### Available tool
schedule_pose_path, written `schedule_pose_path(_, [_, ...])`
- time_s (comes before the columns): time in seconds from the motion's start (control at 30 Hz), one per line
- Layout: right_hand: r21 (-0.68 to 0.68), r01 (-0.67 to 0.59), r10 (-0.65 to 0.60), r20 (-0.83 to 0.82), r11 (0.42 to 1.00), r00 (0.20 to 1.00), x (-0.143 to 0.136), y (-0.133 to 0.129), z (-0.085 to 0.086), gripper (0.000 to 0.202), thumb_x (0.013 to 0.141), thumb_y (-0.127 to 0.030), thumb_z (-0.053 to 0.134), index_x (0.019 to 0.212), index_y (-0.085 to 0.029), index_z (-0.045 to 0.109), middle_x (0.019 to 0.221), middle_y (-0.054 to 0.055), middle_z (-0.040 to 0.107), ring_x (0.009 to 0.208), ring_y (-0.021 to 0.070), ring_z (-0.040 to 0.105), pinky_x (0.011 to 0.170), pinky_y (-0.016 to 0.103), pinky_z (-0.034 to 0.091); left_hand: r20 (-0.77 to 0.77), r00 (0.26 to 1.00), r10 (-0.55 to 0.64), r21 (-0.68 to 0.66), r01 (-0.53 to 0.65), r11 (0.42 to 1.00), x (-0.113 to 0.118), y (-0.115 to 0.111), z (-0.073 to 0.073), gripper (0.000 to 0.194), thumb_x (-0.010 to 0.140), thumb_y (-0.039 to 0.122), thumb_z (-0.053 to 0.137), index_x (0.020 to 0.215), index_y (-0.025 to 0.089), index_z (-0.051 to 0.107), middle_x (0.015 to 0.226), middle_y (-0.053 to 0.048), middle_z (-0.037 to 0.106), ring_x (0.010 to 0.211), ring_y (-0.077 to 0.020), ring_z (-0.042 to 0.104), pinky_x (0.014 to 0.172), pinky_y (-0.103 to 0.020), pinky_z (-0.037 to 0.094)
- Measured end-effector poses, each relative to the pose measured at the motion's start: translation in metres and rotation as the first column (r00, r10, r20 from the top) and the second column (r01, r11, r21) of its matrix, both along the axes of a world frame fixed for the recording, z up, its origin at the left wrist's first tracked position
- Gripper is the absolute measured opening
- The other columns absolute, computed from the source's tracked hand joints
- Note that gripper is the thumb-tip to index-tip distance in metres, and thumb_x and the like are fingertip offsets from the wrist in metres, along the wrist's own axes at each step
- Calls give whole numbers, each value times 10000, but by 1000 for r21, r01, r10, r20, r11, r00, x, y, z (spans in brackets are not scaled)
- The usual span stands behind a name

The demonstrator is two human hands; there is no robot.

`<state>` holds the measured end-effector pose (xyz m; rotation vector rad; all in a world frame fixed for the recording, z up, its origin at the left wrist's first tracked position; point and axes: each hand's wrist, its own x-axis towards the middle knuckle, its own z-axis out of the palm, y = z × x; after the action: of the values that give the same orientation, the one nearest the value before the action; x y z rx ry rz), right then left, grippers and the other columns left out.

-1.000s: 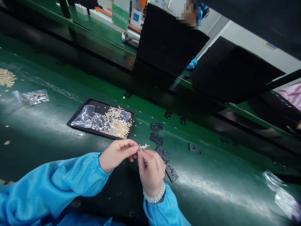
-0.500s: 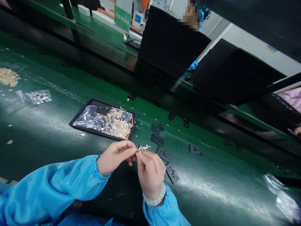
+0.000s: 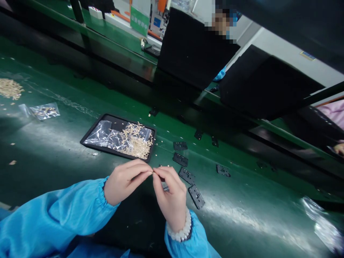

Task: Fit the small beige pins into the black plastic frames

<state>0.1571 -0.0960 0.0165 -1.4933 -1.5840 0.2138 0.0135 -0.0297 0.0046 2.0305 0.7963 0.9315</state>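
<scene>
My left hand [image 3: 126, 181] and my right hand [image 3: 171, 193] meet fingertip to fingertip, just in front of a black tray. Both are closed in a pinch on something tiny that I cannot make out. The black tray [image 3: 92, 143] holds clear plastic bags [image 3: 99, 133] and a heap of small beige pieces [image 3: 138, 145]. Beyond and to the right of my right hand lie several flat black plates [image 3: 187, 175] with cut-outs. A few pale bits show just behind my right fingers, partly hidden.
A pile of beige pieces [image 3: 10, 89] and a small clear bag [image 3: 45, 111] lie at the far left. Crumpled clear plastic [image 3: 322, 225] is on the right. Dark panels [image 3: 197, 48] stand along the back; another person is partly visible behind them.
My left hand has shifted slightly left and my right hand has turned a little, with fingertips still together. The cluster of beige pieces seen above my right fingers is now mostly out of sight.
</scene>
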Motion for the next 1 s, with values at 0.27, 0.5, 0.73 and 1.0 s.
schedule_pose_path(0.27, [-89, -22, 24, 13, 996, 1000, -3, 11, -1, 163, 817, -109, 496, 768, -181, 633, 730, 25, 627, 664, 124, 602, 627, 232, 483, -51, 998, -31, 22, 32, 999, -7, 6, 1, 181, 869, 189, 441, 829, 182, 618, 800, -54, 637, 754, -158, 600, 706, -266, 480])
schedule_pose_path(0.5, [-276, 48, -63, -49, 960, 997, 14, 64, -10, 128, 830, -261, 543, 758, -194, 625, 634, -4, 663, 559, 140, 622, 595, 249, 490, 84, 985, 152, -580, -76, 811, -18, 31, -1, 230, 778, 354, 556, 653, 161, 551, 551, 38, 519, 446, -82, 490, 478, -219, 440])
schedule_pose_path(0.73, [-133, -125, 127, 9, 983, 992, -6, 69, -8, 210, 861, -139, 463, 996, -194, 614, 975, 66, 672, 875, 164, 636, 780, 277, 498, 114, 962, 250, -628, -125, 768, -23, 41, -10, 248, 725, 364, 612, 605, 152, 567, 526, 36, 548, 424, -74, 498, 462, -208, 439])
schedule_pose_path(1.0, [-56, -160, 166, 120, 985, 979, -17, 48, -1, 147, 868, -168, 518, 895, -192, 660, 834, 52, 664, 777, 153, 620, 712, 269, 494, 66, 977, 205, -121, -196, 973, -25, 31, -6, 153, 814, 235, 565, 717, 163, 659, 670, -9, 674, 575, -110, 611, 561, -204, 513])
